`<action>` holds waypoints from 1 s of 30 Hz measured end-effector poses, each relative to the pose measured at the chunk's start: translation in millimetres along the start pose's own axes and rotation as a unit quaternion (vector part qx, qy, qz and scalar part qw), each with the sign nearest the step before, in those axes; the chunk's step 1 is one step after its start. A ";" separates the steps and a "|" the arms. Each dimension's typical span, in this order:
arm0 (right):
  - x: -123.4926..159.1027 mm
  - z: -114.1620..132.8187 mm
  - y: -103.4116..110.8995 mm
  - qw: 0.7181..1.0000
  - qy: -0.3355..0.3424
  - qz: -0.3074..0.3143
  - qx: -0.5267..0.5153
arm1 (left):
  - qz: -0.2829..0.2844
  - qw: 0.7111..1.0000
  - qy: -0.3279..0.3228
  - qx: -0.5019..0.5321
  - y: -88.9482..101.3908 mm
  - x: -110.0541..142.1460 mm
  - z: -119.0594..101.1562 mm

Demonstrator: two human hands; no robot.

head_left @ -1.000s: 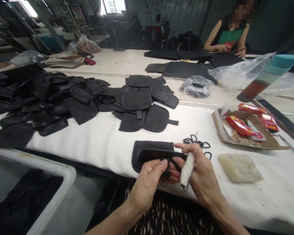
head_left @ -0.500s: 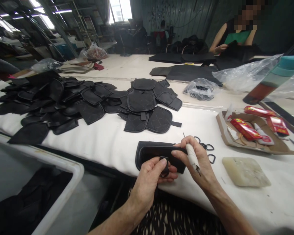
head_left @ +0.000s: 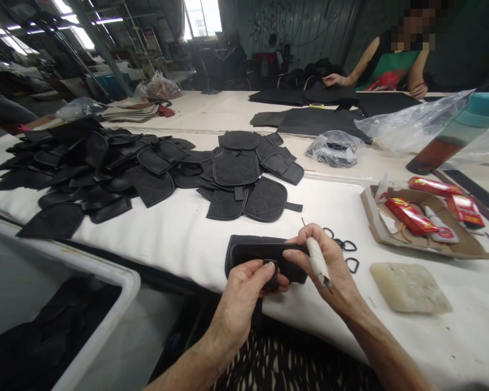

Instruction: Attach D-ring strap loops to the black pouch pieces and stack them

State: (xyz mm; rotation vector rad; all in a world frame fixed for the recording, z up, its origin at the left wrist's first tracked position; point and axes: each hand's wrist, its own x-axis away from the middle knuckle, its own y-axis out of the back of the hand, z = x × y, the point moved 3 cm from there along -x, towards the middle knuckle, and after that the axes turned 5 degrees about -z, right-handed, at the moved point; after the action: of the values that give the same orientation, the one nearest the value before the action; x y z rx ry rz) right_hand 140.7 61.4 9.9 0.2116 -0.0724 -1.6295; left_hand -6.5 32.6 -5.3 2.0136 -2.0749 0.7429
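My left hand [head_left: 244, 285] is closed, its thumb pressing a short black strap [head_left: 271, 267] against the fingers. The strap lies against a black leather flap piece [head_left: 252, 253] at the table's front edge. My right hand [head_left: 326, 260] is closed around a thin pointed tool with a white wrapped handle [head_left: 317, 260]; its metal tip points up and away. That hand's thumb and finger also touch the right end of the flap piece. Beyond my right hand lie several black metal D-rings [head_left: 352, 265].
Black flap pieces [head_left: 235, 167] are heaped across the left and middle. To the right are a yellowish block [head_left: 409, 288], a cardboard tray [head_left: 370, 220] with red boxes, and a tilted bottle [head_left: 452, 133]. A white-rimmed bin [head_left: 126, 279] stands at lower left. Opposite, a co-worker [head_left: 385, 65] handles black sheets.
My left fingers have shifted slightly on the strap, and the ring shape beneath them no longer shows. The co-worker's hands have moved apart, with the black sheet lowered to the table.
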 end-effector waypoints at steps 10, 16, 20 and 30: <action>-2.3 -3.7 6.4 0.999 -0.003 -0.006 -0.034 | -0.031 0.998 0.023 0.047 -2.6 -7.9 5.6; 34.0 2.0 63.5 0.988 -0.006 -0.135 0.076 | -0.064 0.991 0.056 0.108 -5.6 -9.5 2.9; 64.9 0.9 107.0 0.968 0.025 -0.163 0.188 | -0.064 0.987 0.060 0.135 -8.1 -13.6 0.8; 105.4 5.6 148.6 0.908 -0.080 -0.327 0.250 | -0.137 0.976 0.098 0.139 -10.9 -26.7 -1.4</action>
State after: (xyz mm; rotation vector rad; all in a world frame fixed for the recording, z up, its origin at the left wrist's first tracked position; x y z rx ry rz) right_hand 279.7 -54.5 31.6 0.5384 -0.6047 -2.2765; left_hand 5.9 57.4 -13.2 2.2011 -1.6169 1.1739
